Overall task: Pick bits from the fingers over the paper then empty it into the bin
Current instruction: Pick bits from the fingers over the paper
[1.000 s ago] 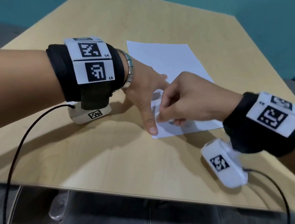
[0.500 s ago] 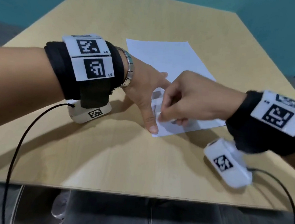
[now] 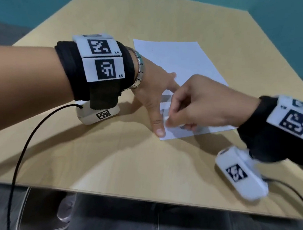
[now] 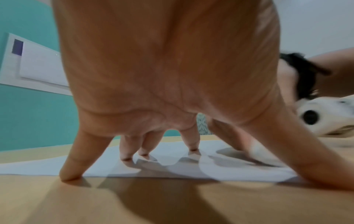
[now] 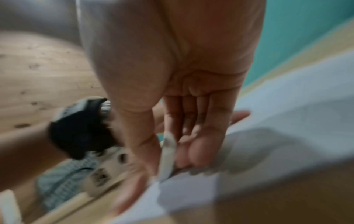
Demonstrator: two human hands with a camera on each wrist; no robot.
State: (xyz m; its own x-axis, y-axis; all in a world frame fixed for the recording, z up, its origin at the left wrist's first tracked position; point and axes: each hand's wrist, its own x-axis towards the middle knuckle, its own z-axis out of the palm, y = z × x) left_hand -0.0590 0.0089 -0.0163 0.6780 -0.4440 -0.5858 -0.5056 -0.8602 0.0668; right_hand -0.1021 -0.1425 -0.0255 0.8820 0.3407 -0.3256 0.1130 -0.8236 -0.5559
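pinching a white bit [image 5: 167,156], right hand [image 3: 198,104] hovers beside left hand [image 3: 154,89], splayed on paper [image 3: 180,62].

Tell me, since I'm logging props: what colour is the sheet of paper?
White, plain sheet of paper; clearest in the head view.

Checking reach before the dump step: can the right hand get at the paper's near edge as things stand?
Probably yes. The right hand already hovers over the paper near its front corner, with bare table beside that edge. But it pinches a small white piece, and the left hand's fingertips press the sheet down.
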